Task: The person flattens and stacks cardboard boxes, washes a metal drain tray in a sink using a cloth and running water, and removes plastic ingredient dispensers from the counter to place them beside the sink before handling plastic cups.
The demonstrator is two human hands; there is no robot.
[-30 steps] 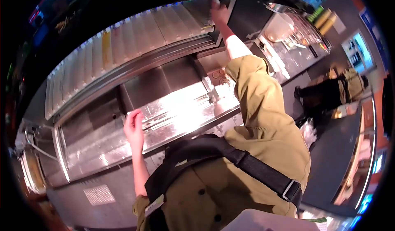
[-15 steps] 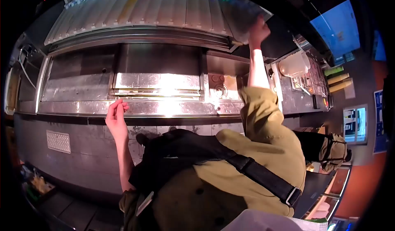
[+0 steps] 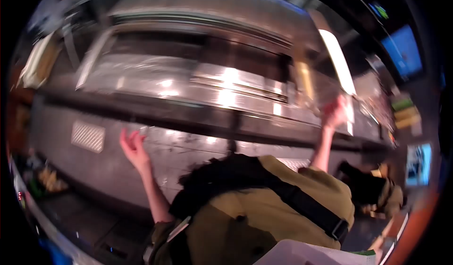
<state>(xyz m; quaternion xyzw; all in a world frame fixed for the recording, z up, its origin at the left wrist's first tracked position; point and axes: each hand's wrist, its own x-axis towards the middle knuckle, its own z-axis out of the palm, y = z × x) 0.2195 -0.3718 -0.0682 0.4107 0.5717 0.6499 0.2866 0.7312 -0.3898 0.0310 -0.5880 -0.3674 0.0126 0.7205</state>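
Observation:
My left hand (image 3: 134, 147) is raised over the floor in front of the steel counter (image 3: 174, 102), its fingers loosely spread and holding nothing. At the counter's right part is my right hand (image 3: 335, 111), smeared by motion. Beside it runs a long bright white strip (image 3: 337, 53), blurred; whether my fingers touch or grip it I cannot tell. Left of that hand, a yellowish upright bar or strip (image 3: 304, 78) shows in the counter. A row of long pale panels (image 3: 203, 3) slopes along the back of the counter.
The counter has sunken steel bays (image 3: 146, 71). A floor grate (image 3: 88, 136) lies at left. Yellow and green stacked cups (image 3: 406, 116) stand at far right, near a lit screen (image 3: 402, 50). Another person's dark-clothed legs (image 3: 368, 185) show at right. Assorted items (image 3: 49, 180) sit low at left.
My right hand has come down from the rightmost back panel towards the counter's front right. My left hand stays spread, now lower against the counter. The view has turned and blurred.

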